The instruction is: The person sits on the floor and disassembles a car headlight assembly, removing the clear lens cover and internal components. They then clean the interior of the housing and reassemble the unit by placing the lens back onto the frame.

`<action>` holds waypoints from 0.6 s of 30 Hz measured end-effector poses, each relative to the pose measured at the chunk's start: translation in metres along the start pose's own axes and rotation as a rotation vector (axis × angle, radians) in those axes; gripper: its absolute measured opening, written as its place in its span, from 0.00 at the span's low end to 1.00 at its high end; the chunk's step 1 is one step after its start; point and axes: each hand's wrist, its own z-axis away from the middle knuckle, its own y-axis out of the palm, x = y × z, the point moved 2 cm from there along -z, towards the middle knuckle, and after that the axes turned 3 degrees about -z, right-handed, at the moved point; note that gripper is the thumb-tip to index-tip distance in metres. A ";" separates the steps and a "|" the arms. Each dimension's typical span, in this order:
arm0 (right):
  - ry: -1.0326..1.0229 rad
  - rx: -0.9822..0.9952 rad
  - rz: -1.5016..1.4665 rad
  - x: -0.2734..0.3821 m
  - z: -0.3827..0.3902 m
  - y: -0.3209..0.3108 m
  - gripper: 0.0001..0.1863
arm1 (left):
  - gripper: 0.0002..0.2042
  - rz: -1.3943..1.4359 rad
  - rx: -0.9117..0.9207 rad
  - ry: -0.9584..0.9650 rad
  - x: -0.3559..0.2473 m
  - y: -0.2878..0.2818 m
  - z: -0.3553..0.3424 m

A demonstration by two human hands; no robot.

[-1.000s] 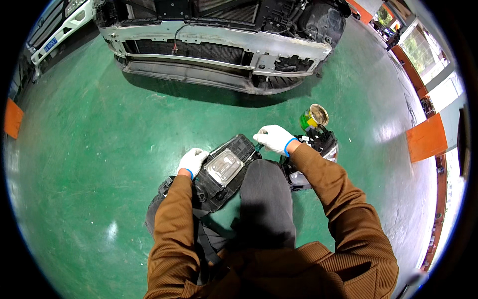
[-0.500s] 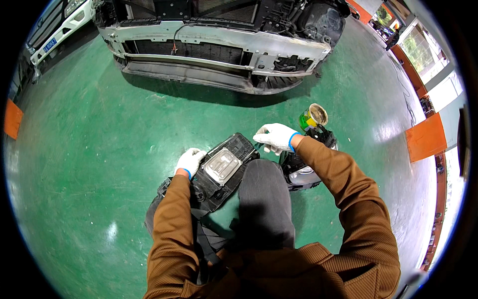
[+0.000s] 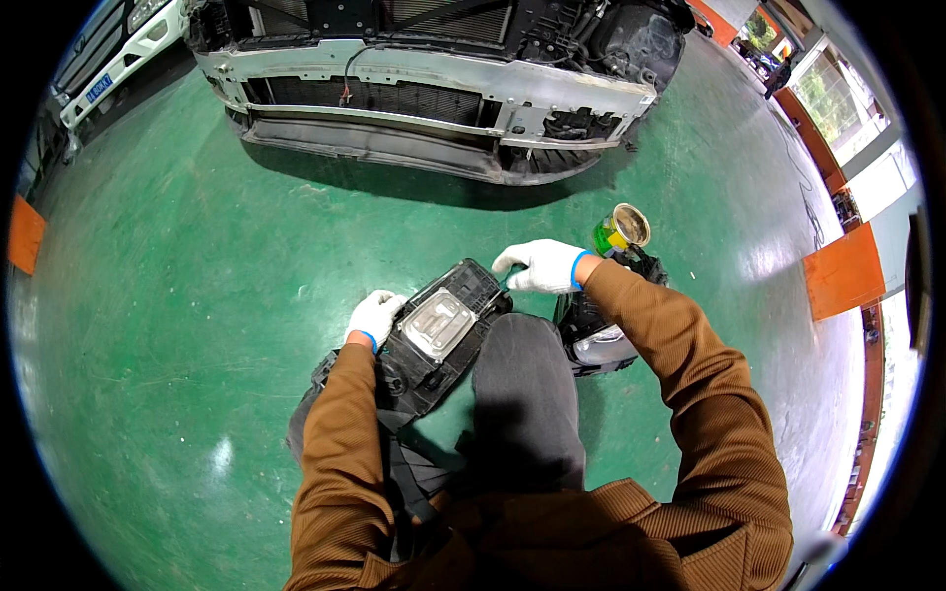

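A black car headlight housing (image 3: 404, 362) lies tilted across my lap, its back turned up. A silver metal cover plate (image 3: 438, 326) sits on it. My left hand (image 3: 375, 317), in a white glove with a blue cuff, grips the housing's far left edge. At the right end of the housing, my gloved right hand (image 3: 540, 265) is closed, its fingertips by the housing's corner. A small dark greenish thing shows beneath these fingers, too small to name. Right of my knee stands a second headlight (image 3: 603, 347) with a clear lens, partly hidden by my right forearm.
A yellow-green tin (image 3: 622, 229) stands just beyond the second headlight. Ahead is a car front (image 3: 424, 89) stripped of its bumper cover, with a bare metal beam. A white vehicle (image 3: 123, 61) is at the far left. Orange panels (image 3: 844, 271) line the right side.
My right hand has moved slightly up and to the left, and its fingers have shifted. My left hand and the housing have barely moved.
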 end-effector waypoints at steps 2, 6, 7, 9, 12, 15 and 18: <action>0.221 -0.017 -0.092 0.007 0.006 -0.003 0.18 | 0.16 0.002 0.006 0.008 -0.001 0.002 0.000; 0.049 -0.050 0.122 -0.014 -0.001 -0.003 0.20 | 0.16 -0.005 0.005 0.024 0.000 0.005 -0.004; -0.089 -0.062 0.169 -0.020 -0.001 -0.002 0.18 | 0.16 -0.006 0.003 0.026 0.001 0.005 -0.005; -0.240 -0.028 0.216 -0.014 0.006 -0.002 0.13 | 0.16 -0.041 0.015 0.014 -0.009 0.005 0.001; -0.354 0.014 0.401 -0.010 0.002 0.001 0.13 | 0.16 0.006 0.010 0.008 -0.005 0.003 0.000; -0.088 -0.083 0.182 -0.008 0.005 0.001 0.16 | 0.17 0.026 0.008 0.010 -0.001 0.003 -0.002; 0.273 -0.071 0.051 0.006 0.009 -0.004 0.24 | 0.17 0.002 0.010 0.011 -0.004 0.005 0.000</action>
